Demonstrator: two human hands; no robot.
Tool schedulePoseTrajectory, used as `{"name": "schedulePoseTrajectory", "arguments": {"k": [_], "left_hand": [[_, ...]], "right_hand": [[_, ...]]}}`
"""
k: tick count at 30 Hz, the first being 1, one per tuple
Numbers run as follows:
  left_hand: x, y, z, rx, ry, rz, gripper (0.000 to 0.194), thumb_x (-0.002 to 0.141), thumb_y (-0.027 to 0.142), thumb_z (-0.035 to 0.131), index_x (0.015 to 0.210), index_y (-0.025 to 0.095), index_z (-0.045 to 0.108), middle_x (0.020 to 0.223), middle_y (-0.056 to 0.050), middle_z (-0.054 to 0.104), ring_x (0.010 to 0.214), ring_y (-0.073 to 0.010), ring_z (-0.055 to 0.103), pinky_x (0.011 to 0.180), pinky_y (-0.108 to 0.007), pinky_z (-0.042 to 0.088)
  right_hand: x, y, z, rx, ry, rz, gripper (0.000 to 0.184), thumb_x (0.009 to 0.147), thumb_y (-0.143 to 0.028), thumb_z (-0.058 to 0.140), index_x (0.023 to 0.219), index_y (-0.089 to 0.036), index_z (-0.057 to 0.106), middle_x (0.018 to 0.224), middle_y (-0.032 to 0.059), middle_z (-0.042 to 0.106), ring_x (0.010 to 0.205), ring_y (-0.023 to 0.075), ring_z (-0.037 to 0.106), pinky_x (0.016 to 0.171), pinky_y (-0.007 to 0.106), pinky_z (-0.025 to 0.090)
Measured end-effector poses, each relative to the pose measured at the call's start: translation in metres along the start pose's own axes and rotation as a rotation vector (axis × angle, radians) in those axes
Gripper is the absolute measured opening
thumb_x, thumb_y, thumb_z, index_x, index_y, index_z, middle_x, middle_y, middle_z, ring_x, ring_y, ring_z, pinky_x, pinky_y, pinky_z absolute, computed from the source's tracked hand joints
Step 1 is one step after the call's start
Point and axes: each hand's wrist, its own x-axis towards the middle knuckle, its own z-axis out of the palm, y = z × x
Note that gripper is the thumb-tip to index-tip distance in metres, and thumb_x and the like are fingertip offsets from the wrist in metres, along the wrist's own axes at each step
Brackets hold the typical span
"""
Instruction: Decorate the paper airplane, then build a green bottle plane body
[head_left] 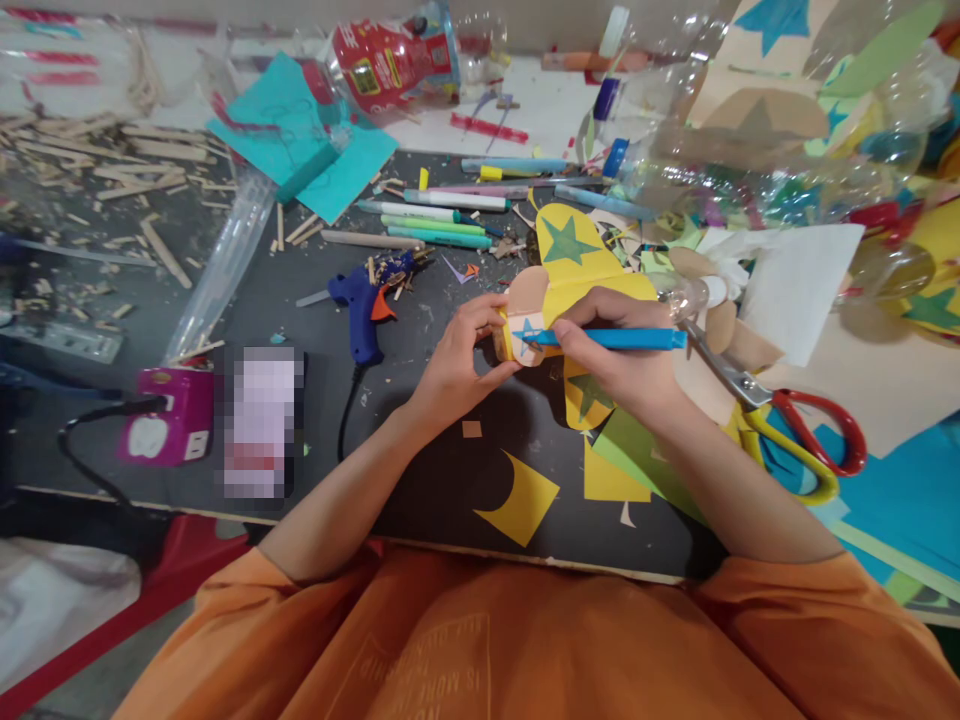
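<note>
My left hand (466, 350) pinches the left end of a yellow paper craft (596, 288), which has rounded wing-like flaps marked with green stars. At that end sits a peach paper piece (528, 288) with a rounded edge, and a blue star (527, 337) is drawn on its paler part. Wrapped in my right hand (619, 350) is a blue marker (637, 339), its tip touching the star. A clear plastic bottle neck (686, 298) shows at the craft's right end. My right palm hides part of the yellow paper.
Red-and-yellow-handled scissors (776, 395) lie right of my right hand. A blue glue gun (365, 310) with a cord rests to the left, near a phone (260, 420) and a purple power adapter (166, 418). Several markers (435, 232), wood sticks (142, 165) and plastic bottles (397, 60) lie behind.
</note>
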Motion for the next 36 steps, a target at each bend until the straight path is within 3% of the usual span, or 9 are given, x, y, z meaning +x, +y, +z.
{"name": "schedulePoseTrajectory", "arguments": {"k": [30, 36], "left_hand": [[0.0005, 0.0013, -0.0013, 0.005, -0.018, -0.025, 0.044, 0.086, 0.029, 0.07, 0.121, 0.029, 0.043, 0.134, -0.01, 0.056, 0.128, -0.0239, 0.058, 0.087, -0.036, 0.062], [0.0001, 0.0007, -0.0008, 0.001, 0.001, 0.009, 0.043, 0.087, 0.032, 0.07, 0.12, 0.028, 0.043, 0.132, -0.011, 0.056, 0.125, -0.0238, 0.06, 0.086, -0.035, 0.063]], "right_hand": [[0.0005, 0.0024, -0.0012, 0.003, 0.029, 0.021, 0.035, 0.08, -0.041, 0.067, 0.054, -0.021, 0.053, 0.053, -0.0025, 0.055, 0.051, 0.0107, 0.045, 0.048, 0.026, 0.035], [0.0008, 0.0018, -0.0017, 0.025, 0.018, 0.0, 0.034, 0.081, -0.033, 0.066, 0.053, -0.021, 0.051, 0.052, -0.0029, 0.053, 0.05, 0.0105, 0.045, 0.048, 0.026, 0.035]]}}
